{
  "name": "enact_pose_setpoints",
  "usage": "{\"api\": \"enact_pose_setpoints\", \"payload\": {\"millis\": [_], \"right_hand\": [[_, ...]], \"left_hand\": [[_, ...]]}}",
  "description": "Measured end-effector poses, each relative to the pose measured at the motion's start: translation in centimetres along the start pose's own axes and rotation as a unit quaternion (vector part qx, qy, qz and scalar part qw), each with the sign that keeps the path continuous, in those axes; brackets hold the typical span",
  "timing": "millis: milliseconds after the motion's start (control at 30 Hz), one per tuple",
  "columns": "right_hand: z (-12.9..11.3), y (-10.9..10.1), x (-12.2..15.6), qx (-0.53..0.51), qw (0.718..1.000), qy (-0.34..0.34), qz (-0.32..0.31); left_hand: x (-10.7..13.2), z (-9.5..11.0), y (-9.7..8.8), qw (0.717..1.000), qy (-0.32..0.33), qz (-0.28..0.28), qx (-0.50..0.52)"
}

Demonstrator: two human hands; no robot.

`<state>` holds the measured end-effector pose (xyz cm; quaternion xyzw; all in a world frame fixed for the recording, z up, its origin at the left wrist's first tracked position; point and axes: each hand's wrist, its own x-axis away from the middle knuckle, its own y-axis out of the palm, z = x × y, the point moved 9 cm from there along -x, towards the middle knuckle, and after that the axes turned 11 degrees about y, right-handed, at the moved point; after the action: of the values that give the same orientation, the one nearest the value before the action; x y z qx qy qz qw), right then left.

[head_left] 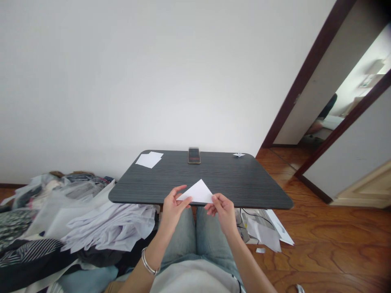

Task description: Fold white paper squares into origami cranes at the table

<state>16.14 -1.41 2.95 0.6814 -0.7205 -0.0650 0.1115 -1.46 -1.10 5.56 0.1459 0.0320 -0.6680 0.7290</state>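
A sheet of white paper folded into a triangle (199, 192) is held between my two hands over the near edge of the dark table (232, 179), its point facing away from me. My left hand (175, 203) pinches the left corner, thumb on top and fingers beneath. At the right corner, my right hand (221, 206) grips the paper between thumb and fingers. Several loose white sheets (149, 159) lie overlapping at the table's far left. A small folded white paper piece (239, 154) sits at the far right.
A phone-like dark device on a stand (194, 155) stands at the table's back middle, near the wall. Piled clothes (106, 224) fill the floor on the left. Papers and a cable (259, 230) lie below the table's right side. A doorway opens at the right.
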Motion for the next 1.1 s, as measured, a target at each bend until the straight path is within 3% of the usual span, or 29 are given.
{"api": "enact_pose_setpoints", "payload": {"millis": [400,767,1100], "right_hand": [[0.0,1.0,0.2,0.032,0.999,0.01,-0.02],[0.4,0.0,-0.9,0.012,1.0,0.021,-0.007],[1.1,0.4,-0.7,-0.057,0.992,0.081,-0.077]], "left_hand": [[0.1,-0.5,-0.1,0.999,-0.003,0.035,-0.007],[-0.5,-1.0,-0.8,1.0,0.006,-0.004,-0.002],[-0.7,-0.7,-1.5,0.999,0.028,0.003,-0.016]]}}
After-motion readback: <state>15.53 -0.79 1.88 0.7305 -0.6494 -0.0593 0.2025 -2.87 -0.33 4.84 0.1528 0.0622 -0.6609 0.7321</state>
